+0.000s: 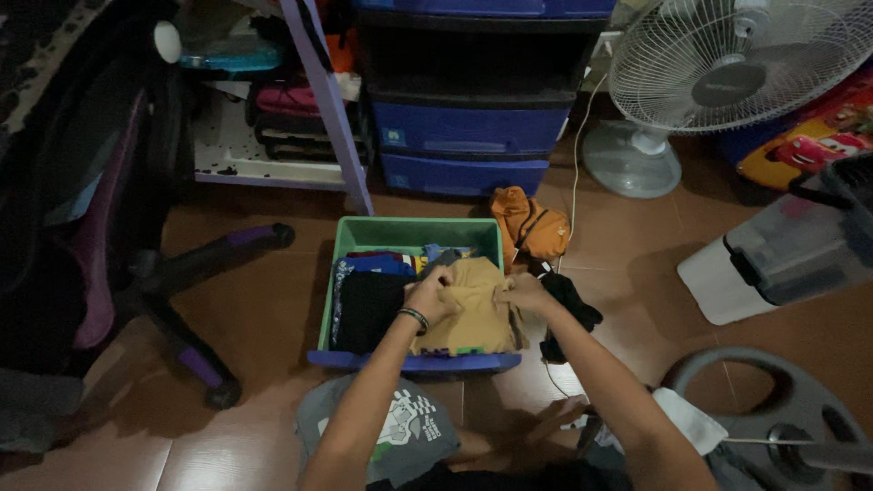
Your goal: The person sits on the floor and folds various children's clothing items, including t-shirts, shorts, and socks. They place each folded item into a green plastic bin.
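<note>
Both hands pressed a folded tan garment into a green drawer on the floor.

Nearest the camera, a grey printed garment (400, 435) lay across the person's lap, just short of the drawer's blue front edge. Beyond it the left hand (431, 296) and right hand (522, 293) met on the tan garment (473, 314), fingers (443, 280) curled and clamped on a pinch of cloth at its upper edge. It lay directly under them in the right half of the green drawer (350, 238), beside a black folded garment (368, 309). The fold might slip open, I judged, because the grip held only one edge. Farther off sat an orange bag (532, 225), blue drawers (464, 136) and a white fan (718, 64).
</note>
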